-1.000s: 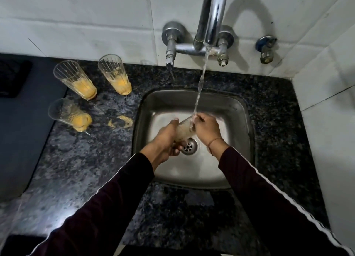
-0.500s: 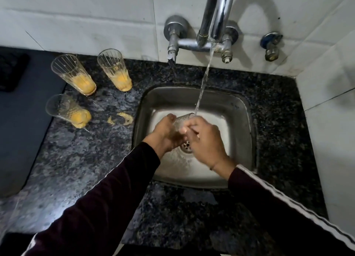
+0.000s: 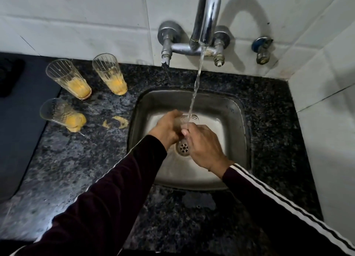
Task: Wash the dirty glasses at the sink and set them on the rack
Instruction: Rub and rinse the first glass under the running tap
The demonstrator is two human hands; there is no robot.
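Three dirty glasses [image 3: 80, 91] are crowding the far-left worktop [image 3: 76, 159]; its near stretch is lying open, right side too.

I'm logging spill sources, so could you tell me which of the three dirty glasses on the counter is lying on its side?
The front-left glass, nearest the counter's dark left edge, lies tipped over with orange residue spilling at its base. The other two glasses stand upright behind it.
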